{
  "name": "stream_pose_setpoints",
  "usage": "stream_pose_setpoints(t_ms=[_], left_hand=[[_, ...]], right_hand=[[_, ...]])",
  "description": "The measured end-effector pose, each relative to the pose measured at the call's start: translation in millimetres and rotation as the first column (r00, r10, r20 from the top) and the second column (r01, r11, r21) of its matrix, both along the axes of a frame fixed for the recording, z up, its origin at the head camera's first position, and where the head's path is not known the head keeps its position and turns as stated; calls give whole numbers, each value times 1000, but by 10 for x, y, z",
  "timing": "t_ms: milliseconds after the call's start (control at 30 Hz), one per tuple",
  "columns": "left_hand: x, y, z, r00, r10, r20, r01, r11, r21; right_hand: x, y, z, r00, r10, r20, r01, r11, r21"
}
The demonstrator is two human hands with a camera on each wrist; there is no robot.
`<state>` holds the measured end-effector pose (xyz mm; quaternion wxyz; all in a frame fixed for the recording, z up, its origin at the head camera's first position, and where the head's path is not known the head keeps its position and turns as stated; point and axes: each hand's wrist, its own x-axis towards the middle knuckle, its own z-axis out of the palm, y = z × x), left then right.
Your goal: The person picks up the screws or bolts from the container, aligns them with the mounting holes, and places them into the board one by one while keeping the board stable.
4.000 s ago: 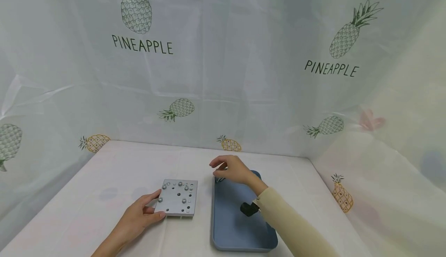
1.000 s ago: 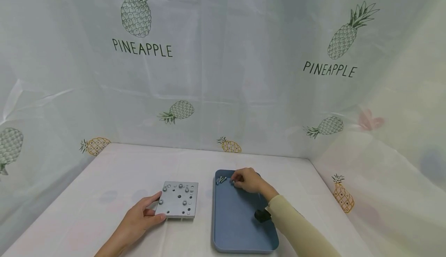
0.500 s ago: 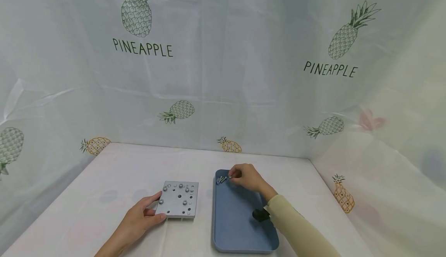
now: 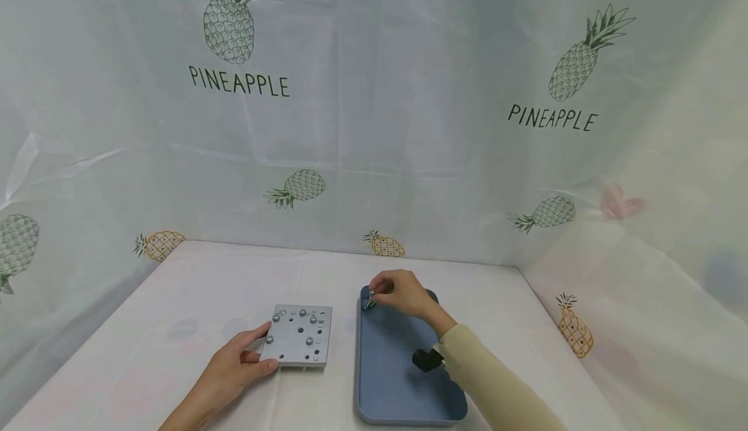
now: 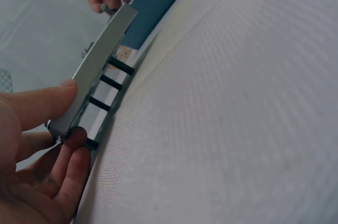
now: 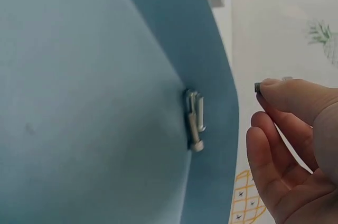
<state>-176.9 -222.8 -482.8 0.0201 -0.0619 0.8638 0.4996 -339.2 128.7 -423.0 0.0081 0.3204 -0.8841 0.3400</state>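
Note:
A square silver metal plate [image 4: 298, 346] with holes and several round screw heads on top is gripped at its left edge by my left hand [image 4: 224, 372]. In the left wrist view, dark pegs stick out below the plate [image 5: 97, 76], and the thumb and fingers of my left hand [image 5: 39, 160] pinch its near corner. My right hand [image 4: 406, 296] pinches a small screw [image 4: 371, 293] over the far left corner of the blue tray [image 4: 403, 379]. From the right wrist, the tip of that screw [image 6: 257, 87] shows at the fingertips of my right hand [image 6: 296, 145].
Loose screws [image 6: 194, 121] lie in a corner of the blue tray, which stands to the right of the plate on a white-covered table [image 4: 327, 272]. Behind the table hangs a pale curtain [image 4: 374, 126] with pineapple prints.
My right hand has moved left from inside the tray's far end to its far left corner, lifting a small screw. My left hand and the plate have stayed in place.

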Motion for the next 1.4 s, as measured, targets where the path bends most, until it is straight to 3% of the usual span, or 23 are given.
stream_pose_setpoints(t_ms=[667,1400], left_hand=[[-13,-17,-1,1000,-6,-7,6,1000,-1],[-22,-21,-34,1000,-6,-1,6,1000,-2]], right_hand=[[41,-461,25,997,60,41,-59,997,-42],[114,-851,-103,989,113,99,-108,993,-52]])
